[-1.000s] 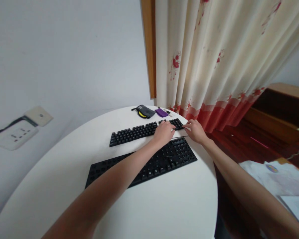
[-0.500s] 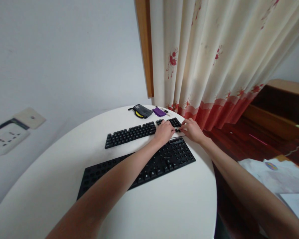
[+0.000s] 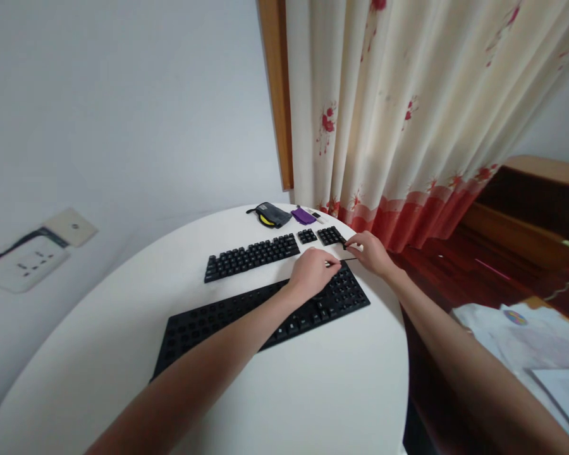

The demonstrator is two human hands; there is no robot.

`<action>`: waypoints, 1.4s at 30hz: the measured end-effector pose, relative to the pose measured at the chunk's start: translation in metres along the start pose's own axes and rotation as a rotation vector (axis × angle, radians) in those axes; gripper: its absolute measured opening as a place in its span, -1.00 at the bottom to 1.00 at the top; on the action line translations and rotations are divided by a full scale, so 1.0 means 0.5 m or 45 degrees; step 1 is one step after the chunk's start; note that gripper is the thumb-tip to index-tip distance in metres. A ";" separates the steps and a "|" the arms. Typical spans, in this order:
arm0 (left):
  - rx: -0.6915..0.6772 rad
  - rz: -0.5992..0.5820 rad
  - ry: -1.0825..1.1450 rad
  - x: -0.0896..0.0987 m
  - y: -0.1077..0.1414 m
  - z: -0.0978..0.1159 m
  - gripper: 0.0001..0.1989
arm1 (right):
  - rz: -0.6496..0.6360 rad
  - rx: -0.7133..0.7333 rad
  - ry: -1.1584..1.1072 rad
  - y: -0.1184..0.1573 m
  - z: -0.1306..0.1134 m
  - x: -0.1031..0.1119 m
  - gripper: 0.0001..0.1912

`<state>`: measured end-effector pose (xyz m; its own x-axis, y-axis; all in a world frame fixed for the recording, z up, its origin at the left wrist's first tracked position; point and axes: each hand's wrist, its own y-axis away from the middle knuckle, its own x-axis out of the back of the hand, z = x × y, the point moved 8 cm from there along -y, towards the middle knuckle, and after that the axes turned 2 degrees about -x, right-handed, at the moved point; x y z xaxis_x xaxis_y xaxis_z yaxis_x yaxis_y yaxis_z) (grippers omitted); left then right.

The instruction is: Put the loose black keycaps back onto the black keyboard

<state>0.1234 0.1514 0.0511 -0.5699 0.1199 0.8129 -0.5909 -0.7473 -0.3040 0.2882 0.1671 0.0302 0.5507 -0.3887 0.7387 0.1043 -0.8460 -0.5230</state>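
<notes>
A black keyboard (image 3: 284,328) lies slantwise on the white table, with many of its keys stripped of their caps and some caps along its front rows. My left hand (image 3: 310,273) is over its upper right part, thumb and fingers pinched; whatever sits between the fingertips is hidden. Behind the keyboard, loose black keycaps lie in groups: a long block (image 3: 251,257), a small cluster (image 3: 307,236) and a number-pad block (image 3: 329,236). At the near right corner of that last block, my right hand (image 3: 366,249) pinches a small black keycap (image 3: 345,244).
At the back of the table lie a dark pouch with a yellow item (image 3: 271,216), a purple cloth (image 3: 303,216) and a small white-and-black item (image 3: 317,217). A floral curtain (image 3: 370,126) hangs behind. Papers (image 3: 521,338) are stacked to the right, beyond the table edge.
My left hand has moved from the loose keycaps toward me, over the keyboard's upper right. My right hand has shifted slightly, staying by the number-pad keycaps. The small cluster is uncovered now.
</notes>
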 end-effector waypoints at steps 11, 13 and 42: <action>-0.066 -0.136 0.215 -0.048 0.126 0.044 -0.87 | 0.292 -0.405 -0.520 0.125 -0.033 0.045 -0.79; -0.093 -0.086 0.211 -0.048 0.132 0.048 -0.86 | 0.315 -0.491 -0.605 0.152 -0.030 0.044 -0.77; -0.336 -0.001 -0.194 -0.046 0.167 0.100 -0.77 | -0.171 0.115 -0.290 0.225 -0.147 0.051 -0.82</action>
<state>0.1157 0.0537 0.0319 -0.4892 0.0059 0.8721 -0.7305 -0.5492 -0.4060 0.2530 0.0350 0.0215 0.6981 -0.1747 0.6943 0.2565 -0.8444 -0.4703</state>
